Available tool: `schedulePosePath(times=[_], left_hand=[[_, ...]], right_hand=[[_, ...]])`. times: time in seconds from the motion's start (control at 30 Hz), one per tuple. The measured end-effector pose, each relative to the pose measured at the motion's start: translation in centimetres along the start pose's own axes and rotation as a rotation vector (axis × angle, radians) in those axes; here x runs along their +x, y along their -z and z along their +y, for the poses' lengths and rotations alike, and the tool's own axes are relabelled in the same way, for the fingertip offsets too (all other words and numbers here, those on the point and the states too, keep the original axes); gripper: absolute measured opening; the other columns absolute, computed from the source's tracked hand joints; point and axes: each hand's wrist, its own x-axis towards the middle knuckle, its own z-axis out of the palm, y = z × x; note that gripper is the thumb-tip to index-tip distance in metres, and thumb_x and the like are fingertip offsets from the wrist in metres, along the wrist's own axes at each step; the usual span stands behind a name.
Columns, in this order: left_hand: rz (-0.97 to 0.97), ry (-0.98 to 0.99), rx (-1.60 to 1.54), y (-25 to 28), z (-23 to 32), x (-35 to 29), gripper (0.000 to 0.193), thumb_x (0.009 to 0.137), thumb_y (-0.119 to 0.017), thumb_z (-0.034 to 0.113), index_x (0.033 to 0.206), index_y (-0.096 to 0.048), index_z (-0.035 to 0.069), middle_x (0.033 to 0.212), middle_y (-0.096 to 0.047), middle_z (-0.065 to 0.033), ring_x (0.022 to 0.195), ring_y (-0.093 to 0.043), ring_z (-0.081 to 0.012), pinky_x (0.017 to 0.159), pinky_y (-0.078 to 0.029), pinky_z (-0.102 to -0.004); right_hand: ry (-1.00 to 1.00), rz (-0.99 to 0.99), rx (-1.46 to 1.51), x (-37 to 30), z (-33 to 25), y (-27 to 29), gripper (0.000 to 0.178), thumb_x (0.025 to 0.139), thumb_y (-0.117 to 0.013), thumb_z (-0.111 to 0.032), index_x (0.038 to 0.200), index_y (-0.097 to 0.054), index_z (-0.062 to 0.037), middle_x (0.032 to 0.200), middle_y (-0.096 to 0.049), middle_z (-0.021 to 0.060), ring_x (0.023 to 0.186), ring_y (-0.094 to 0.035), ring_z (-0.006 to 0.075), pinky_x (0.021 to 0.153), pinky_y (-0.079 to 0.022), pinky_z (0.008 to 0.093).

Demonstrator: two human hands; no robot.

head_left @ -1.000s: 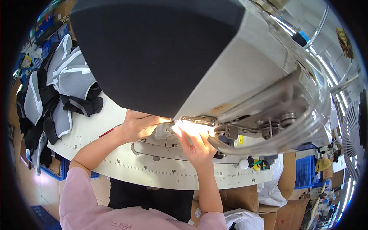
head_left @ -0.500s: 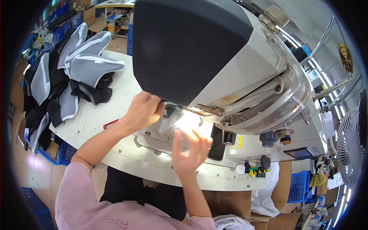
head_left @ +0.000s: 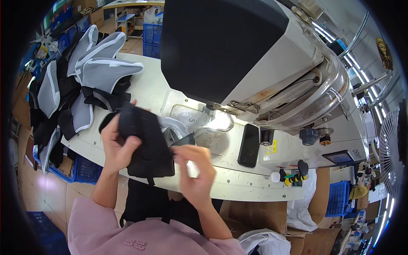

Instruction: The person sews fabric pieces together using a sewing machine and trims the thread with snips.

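Note:
In front of the sewing machine (head_left: pixel 225 51), a black fabric piece (head_left: pixel 146 144) is held up off the table. My left hand (head_left: pixel 117 148) grips its left side, thumb on the near face and fingers partly hidden behind. At the piece's right edge, my right hand (head_left: pixel 196 170) has thumb and forefinger pinched on a dark edge; some blur covers the fingertips. A grey part with white trim (head_left: pixel 173 125) shows behind the black fabric. Beyond it, the lit needle area lies over the machine's metal plate (head_left: pixel 182 112).
A heap of grey and black sewn pieces with white edging (head_left: pixel 100 70) covers the table's left end. A dark phone (head_left: pixel 248 146) lies right of the needle area. Thread spools (head_left: pixel 295 178) stand by the front right edge. Blue crates (head_left: pixel 85 170) and cardboard boxes (head_left: pixel 263 214) sit below.
My left hand has come away from beneath the machine head, toward me and left, and now holds the black fabric piece up. The right hand went from spread fingers to a pinch.

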Motion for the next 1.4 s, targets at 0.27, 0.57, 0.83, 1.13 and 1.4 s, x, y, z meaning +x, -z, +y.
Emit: schedulePosePath(times=[0.27, 0.57, 0.83, 1.13, 1.4], left_hand=[[0.327, -0.159, -0.007, -1.1, 0.4, -2.5, 0.070, 0.097, -0.059, 0.065, 0.108, -0.059, -0.004, 0.092, -0.065, -0.0125, 0.101, -0.064, -0.0271, 0.113, -0.037, -0.0564], [0.653, -0.192, 0.115, -2.6, -0.6, -7.4, 0.060, 0.107, -0.050, 0.051, 0.112, -0.055, -0.009, 0.110, -0.066, -0.0234, 0.098, -0.067, -0.0301, 0.093, -0.054, -0.0423], [-0.017, 0.234, -0.136, -8.2, 0.2, -3.1, 0.022, 0.101, -0.062, 0.010, 0.113, -0.064, -0.008, 0.099, -0.071, -0.0087, 0.089, -0.064, -0.0107, 0.078, -0.052, -0.0268], [-0.271, 0.236, -0.044, -9.7, 0.4, 1.6, 0.036, 0.104, -0.065, 0.031, 0.103, -0.067, -0.005, 0.077, -0.066, -0.0036, 0.069, -0.058, -0.0091, 0.064, -0.047, -0.0266], [-0.210, 0.260, -0.004, -9.8, 0.6, 1.8, 0.035, 0.104, -0.065, 0.029, 0.100, -0.066, -0.005, 0.075, -0.067, -0.0037, 0.068, -0.058, -0.0086, 0.062, -0.047, -0.0262]], right_hand=[[-0.852, -0.098, 0.613, -1.2, 3.4, -1.4, 0.023, 0.103, -0.070, -0.022, 0.114, -0.067, -0.0023, 0.091, -0.067, -0.0006, 0.083, -0.060, 0.0048, 0.074, -0.047, 0.0221], [-0.578, 0.209, 0.666, 0.7, 2.1, -1.5, 0.007, 0.107, -0.059, -0.010, 0.103, -0.053, -0.0102, 0.071, -0.038, -0.0117, 0.059, -0.029, -0.0029, 0.051, -0.020, 0.0190], [-0.341, 0.393, 0.252, 1.2, 4.6, 4.2, 0.024, 0.098, -0.071, 0.001, 0.116, -0.055, -0.0012, 0.100, -0.063, 0.0048, 0.090, -0.059, 0.0083, 0.083, -0.049, 0.0216], [-0.168, 0.175, -0.286, 2.2, 3.5, 5.9, 0.013, 0.093, -0.070, 0.004, 0.105, -0.074, 0.0018, 0.098, -0.070, 0.0141, 0.078, -0.070, 0.0222, 0.069, -0.052, 0.0307], [-0.170, 0.106, -0.271, 2.0, 4.0, 6.0, 0.006, 0.093, -0.070, 0.002, 0.098, -0.073, 0.0022, 0.093, -0.068, 0.0142, 0.075, -0.068, 0.0259, 0.064, -0.050, 0.0356]])
